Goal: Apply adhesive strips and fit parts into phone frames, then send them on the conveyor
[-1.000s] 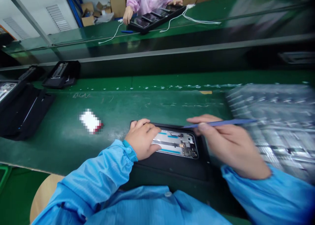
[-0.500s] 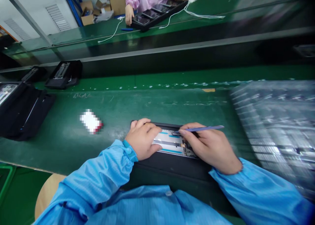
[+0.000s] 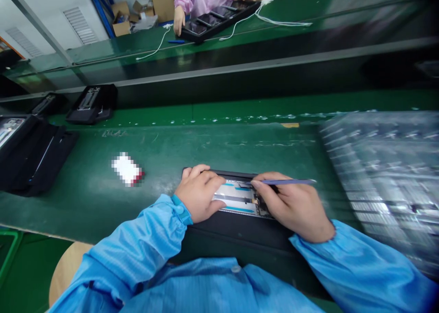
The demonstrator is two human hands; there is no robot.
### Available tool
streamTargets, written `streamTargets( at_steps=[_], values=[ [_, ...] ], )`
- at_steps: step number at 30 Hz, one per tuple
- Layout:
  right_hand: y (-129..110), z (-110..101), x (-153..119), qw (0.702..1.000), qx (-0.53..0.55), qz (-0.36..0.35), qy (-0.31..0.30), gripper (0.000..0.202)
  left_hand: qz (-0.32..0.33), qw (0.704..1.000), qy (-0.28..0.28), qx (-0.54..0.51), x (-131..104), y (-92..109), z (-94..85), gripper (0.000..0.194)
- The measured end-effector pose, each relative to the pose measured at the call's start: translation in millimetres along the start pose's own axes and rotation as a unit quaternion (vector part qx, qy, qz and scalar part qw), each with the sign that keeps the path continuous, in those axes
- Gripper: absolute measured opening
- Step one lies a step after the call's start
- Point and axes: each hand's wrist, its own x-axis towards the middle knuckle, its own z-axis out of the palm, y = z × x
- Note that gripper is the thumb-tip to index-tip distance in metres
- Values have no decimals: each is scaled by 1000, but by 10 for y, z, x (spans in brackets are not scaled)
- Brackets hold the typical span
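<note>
An opened phone [image 3: 235, 196] with a pale inside and blue strips lies on a black tray [image 3: 236, 230] in front of me. My left hand [image 3: 199, 192] is closed over the phone's left end, the thumb along the near edge and the fingers toward the far edge. Pinched like a pen in my right hand [image 3: 295, 203] is a slim purple-blue tool [image 3: 291, 182], whose exact kind I cannot make out. Its tip points left at the phone's far edge. The right hand covers the phone's right end.
A blurred white and red item [image 3: 126, 169] lies to the left. Black trays [image 3: 92, 103] with devices stand farther left. Clear plastic trays [image 3: 387, 176] are stacked at right. Across the bench, a person in pink holds a black tray [image 3: 219, 20] beside white cables [image 3: 284, 21].
The back end of the tool has dipped slightly and my right hand has shifted a little. My left hand and the phone stay in place.
</note>
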Motion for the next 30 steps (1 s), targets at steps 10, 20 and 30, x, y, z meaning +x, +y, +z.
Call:
streamTargets(
  at_steps=[10,20,30],
  values=[
    [-12,2,25,1000,19,8,-3,23,0,1000,3,-2,7,8,-4,50],
    [5,24,18,1000,0,16,-7,27,6,1000,8,-5,1,-1,7,50],
    [18,20,6,1000,-15,2,26,20,4,1000,0,-3,7,-3,1,52]
  ],
)
